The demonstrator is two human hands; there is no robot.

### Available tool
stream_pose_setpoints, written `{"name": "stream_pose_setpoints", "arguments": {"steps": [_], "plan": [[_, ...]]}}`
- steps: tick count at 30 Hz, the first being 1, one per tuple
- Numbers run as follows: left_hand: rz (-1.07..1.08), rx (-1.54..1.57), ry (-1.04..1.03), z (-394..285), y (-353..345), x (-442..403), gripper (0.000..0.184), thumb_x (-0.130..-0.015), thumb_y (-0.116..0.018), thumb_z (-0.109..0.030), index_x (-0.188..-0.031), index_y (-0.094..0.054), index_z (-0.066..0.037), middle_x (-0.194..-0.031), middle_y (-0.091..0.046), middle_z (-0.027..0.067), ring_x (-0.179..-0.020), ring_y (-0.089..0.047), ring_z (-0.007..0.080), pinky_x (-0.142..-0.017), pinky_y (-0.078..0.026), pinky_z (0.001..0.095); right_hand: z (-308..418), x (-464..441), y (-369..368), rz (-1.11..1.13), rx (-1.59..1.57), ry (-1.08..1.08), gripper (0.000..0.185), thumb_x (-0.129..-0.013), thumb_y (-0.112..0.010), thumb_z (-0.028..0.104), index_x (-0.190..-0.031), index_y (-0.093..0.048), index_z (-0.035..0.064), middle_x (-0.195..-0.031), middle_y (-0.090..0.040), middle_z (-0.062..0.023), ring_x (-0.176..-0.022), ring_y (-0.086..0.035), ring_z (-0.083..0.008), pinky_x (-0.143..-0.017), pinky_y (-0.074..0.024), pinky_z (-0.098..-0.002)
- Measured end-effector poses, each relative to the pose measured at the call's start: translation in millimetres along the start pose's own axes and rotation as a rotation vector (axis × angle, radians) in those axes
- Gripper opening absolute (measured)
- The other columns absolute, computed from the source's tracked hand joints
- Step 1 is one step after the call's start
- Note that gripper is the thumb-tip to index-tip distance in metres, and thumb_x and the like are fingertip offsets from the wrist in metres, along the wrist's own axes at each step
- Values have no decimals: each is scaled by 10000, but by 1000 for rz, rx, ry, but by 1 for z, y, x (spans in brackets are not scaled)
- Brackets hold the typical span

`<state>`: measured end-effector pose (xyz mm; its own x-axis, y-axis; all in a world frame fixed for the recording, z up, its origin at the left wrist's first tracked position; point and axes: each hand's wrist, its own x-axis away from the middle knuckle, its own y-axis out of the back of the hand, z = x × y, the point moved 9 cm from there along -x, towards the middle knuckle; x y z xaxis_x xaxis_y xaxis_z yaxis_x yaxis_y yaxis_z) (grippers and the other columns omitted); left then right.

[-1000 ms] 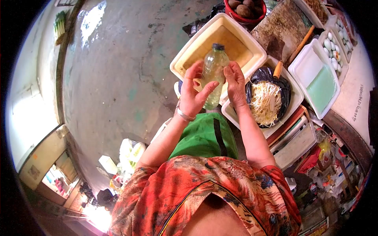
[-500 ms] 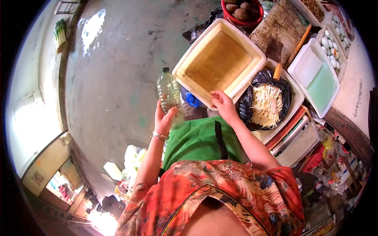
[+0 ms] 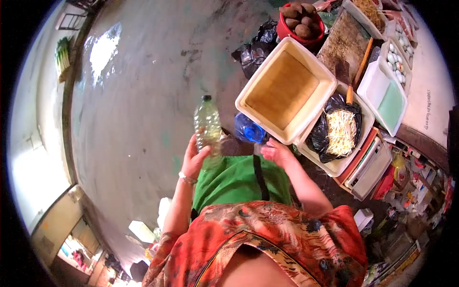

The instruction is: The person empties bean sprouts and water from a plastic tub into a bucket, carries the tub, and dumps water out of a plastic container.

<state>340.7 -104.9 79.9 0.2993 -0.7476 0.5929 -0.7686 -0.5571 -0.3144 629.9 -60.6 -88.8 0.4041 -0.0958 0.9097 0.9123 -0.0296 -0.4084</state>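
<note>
In my left hand [image 3: 193, 157] is a clear plastic bottle [image 3: 207, 119] with a dark cap, held upright at its lower part. My right hand [image 3: 277, 152] is beside the near corner of a cream plastic tub [image 3: 244, 103], apart from it, fingers stretched out and holding nothing. Brownish staining or shallow liquid shows over the tub's bottom; I cannot tell which. A blue plastic container [image 3: 249, 130] lies just left of the tub. Below both hands is a green apron [image 3: 229, 179].
Bean sprouts [image 3: 341, 134] sit in a black bag inside a white basin [image 3: 366, 122]. Behind are a cleaver [image 3: 342, 71] on a chopping board [image 3: 337, 45], a red bucket [image 3: 282, 31] of brown tubers, a pale tray [image 3: 370, 88] and eggs [image 3: 395, 61]. Black bags [image 3: 256, 55] lie left of the bucket.
My right hand has come away from the tub's near rim and its fingers have straightened. The left hand still holds the bottle. The view has shifted, so the tub appears farther right.
</note>
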Motion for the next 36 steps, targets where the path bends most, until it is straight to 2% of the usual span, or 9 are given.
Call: {"name": "stream_pose_setpoints", "arguments": {"steps": [3,6,10,16,22,24,28,32,36], "plan": [[4,-43,5,-29,41,11,535,-843,-522,-79,-1329,-300,-56,-1077,-545,85,-945,-539,170,-828,-438,303,-2,-45,-12,-122,-550,254,468,-829,-577,370,-1119,-440,30,-1034,-509,-188,-954,-525,-258,-821,-464,-373],[-13,-79,31,-50,77,24,544,-822,-549,-53,-1314,-318,-41,-1051,-557,89,-960,-536,174,-812,-443,313,36,-63,-32,3,-875,551,351,-871,-518,282,-995,-511,-46,-909,-583,-160,-810,-582,-254,-742,-515,-351],[-13,-67,17,-64,120,40,528,-824,-545,-64,-1307,-332,-44,-1041,-558,83,-921,-542,163,-777,-452,300,39,-80,-9,-161,-773,579,110,-834,-496,104,-826,-549,9,-785,-602,-126,-708,-603,-228,-665,-535,-309],[-92,31,52,-73,155,53,484,-824,-560,-89,-1269,-373,-65,-1008,-561,64,-868,-547,155,-728,-462,295,40,-10,-2,-325,-620,660,83,-799,-491,80,-828,-488,2,-808,-554,-121,-705,-580,-237,-591,-549,-341],[-41,42,69,-110,134,17,514,-829,-561,-99,-1285,-329,-71,-1004,-562,97,-812,-571,188,-694,-483,320,39,77,-49,-444,-524,556,78,-786,-482,57,-728,-464,7,-594,-501,-94,-466,-521,-195,-449,-503,-311],[-1,31,54,-123,127,-4,521,-829,-561,-102,-1290,-321,-75,-1009,-561,105,-803,-576,197,-685,-487,323,62,78,-55,-225,-572,598,98,-784,-485,68,-704,-454,21,-594,-500,-93,-478,-522,-196,-415,-485,-308],[61,-39,24,-170,97,-42,475,-817,-574,-184,-1228,-374,-54,-1001,-549,102,-792,-588,252,-664,-492,357,107,109,-68,-425,-632,626,103,-739,-518,79,-652,-467,97,-585,-512,-22,-500,-523,-148,-431,-457,-264],[129,18,82,-196,90,-105,567,-793,-578,-156,-1296,-327,-85,-1045,-539,104,-845,-575,253,-744,-478,378,185,92,-69,-375,-386,829,87,-779,-490,93,-756,-477,10,-635,-497,-102,-472,-474,-176,-402,-430,-267],[128,77,104,-231,68,-169,516,-795,-552,-145,-1267,-354,-85,-988,-541,84,-824,-572,243,-692,-491,379,251,51,-138,-380,-508,729,86,-760,-521,99,-752,-479,24,-660,-514,-97,-510,-494,-177,-412,-436,-278]]}}
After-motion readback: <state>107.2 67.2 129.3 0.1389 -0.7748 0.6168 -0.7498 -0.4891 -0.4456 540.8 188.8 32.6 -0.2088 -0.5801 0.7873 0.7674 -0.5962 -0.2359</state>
